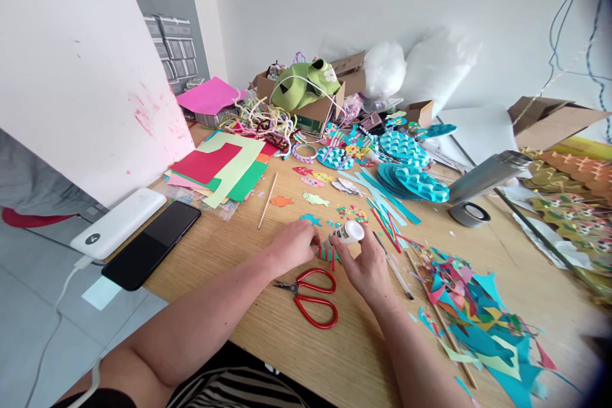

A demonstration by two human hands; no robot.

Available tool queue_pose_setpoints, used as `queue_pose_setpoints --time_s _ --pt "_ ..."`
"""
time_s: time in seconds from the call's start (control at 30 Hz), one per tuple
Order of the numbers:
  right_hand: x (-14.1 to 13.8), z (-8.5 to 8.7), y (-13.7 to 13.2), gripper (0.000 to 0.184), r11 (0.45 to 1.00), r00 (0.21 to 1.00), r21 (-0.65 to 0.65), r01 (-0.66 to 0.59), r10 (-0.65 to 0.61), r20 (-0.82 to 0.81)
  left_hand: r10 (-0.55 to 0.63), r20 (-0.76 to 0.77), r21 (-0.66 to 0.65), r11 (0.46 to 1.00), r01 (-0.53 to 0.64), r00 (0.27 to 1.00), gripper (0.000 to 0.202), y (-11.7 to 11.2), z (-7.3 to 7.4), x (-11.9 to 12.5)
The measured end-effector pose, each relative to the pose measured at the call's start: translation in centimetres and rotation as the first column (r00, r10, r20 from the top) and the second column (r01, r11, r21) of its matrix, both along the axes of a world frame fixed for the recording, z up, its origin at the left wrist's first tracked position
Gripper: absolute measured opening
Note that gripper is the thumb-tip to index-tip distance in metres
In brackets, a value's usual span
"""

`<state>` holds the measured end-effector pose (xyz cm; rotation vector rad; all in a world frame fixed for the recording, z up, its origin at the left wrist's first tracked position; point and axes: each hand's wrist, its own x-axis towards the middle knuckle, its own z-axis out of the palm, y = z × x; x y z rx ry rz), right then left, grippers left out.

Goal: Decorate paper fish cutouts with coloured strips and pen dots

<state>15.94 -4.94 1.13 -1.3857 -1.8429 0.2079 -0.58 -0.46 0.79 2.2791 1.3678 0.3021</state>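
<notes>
My right hand (368, 271) is closed around a small white glue bottle (351, 232), which is tilted with its wide end up and to the right. Beneath the bottle lies a green paper fish (327, 255) with red strips across it, partly hidden. My left hand (297, 245) has its fingers pinched together at the left edge of that fish. Just in front of both hands rest red-handled scissors (310, 296), blades pointing left. A blue paper fish (310, 219) and small coloured paper bits (352, 213) lie beyond my fingers.
Coloured paper sheets (224, 169), a phone (152, 243) and a white power bank (119, 222) are on the left. Paper scraps (482, 312), a pen (400, 274) and a stick (442, 322) lie right. Farther back stand blue scalloped discs (414, 182) and a steel flask (490, 176).
</notes>
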Motion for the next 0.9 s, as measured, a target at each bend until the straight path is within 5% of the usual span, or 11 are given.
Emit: queue_pose_setpoints --time_s 0.47,0.9 --pt "0.69 0.40 0.12 0.026 0.991 0.993 0.055 0.120 -0.119 -0.024 0.015 -0.005 -0.029 0.999 -0.015 1.000 0.018 -0.16 0.41 -0.01" --pt "0.88 -0.28 0.16 0.024 0.995 0.994 0.013 0.097 -0.098 0.038 -0.012 0.009 0.037 0.999 0.012 1.000 0.016 0.00 -0.31 -0.06"
